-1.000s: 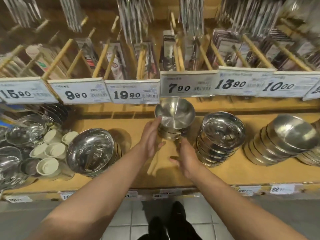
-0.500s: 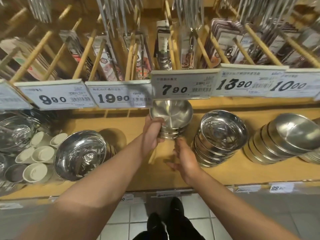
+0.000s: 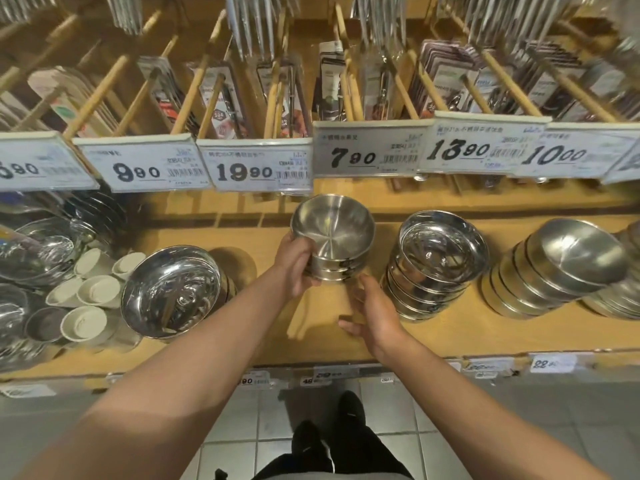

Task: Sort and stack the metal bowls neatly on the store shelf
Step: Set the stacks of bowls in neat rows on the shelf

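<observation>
Far left of the grip: loose jumble of shiny steel bowls (image 3: 38,251) and small white ceramic cups (image 3: 93,292), looks unsorted. Nearer left: large polished steel bowl (image 3: 171,292) tilted on its pile, needs squaring. At the grip: left hand (image 3: 294,263) curls round the short stack of brushed-steel bowls (image 3: 334,240), tipped toward the camera on the wooden shelf (image 3: 450,334); right hand (image 3: 375,308) is spread, fingertips by the stack's base, gripping nothing. Right of the grip: two leaning stacks of steel bowls (image 3: 436,265), grouped but not upright. Judgement: about midway.
</observation>
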Demonstrator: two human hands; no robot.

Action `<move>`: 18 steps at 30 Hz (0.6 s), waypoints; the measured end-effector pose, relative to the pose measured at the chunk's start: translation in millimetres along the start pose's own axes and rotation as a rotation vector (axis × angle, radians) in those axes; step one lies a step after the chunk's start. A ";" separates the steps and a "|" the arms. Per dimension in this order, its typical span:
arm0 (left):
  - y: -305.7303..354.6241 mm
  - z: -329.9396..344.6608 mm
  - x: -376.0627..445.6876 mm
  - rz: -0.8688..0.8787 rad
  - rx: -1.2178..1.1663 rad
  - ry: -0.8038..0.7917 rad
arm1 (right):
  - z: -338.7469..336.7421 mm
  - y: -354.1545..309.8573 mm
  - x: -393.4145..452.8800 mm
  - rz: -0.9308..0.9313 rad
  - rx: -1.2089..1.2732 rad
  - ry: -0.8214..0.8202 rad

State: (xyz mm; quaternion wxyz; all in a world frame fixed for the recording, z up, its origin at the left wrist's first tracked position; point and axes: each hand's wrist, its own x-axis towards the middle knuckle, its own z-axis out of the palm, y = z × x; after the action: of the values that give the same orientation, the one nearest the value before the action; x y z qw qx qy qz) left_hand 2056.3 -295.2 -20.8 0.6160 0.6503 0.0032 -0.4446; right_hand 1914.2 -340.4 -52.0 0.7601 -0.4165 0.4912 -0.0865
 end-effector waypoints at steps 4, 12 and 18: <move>-11.6 -18.7 -14.4 -0.014 0.029 0.035 | -0.2 1.9 -10.6 -0.004 -0.019 -0.005; -39.3 -54.7 -47.8 -0.085 0.045 0.083 | 5.3 4.3 -23.4 -0.042 -0.051 -0.060; -42.0 -70.8 -65.8 -0.139 0.147 0.046 | 11.1 11.9 -27.2 -0.059 -0.016 -0.104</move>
State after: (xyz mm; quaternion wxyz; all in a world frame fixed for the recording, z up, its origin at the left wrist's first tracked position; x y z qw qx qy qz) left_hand 2034.0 -192.3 -27.0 0.5342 0.7020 0.0298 -0.4700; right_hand 1906.3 -312.0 -40.3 0.7783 -0.4409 0.4393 -0.0830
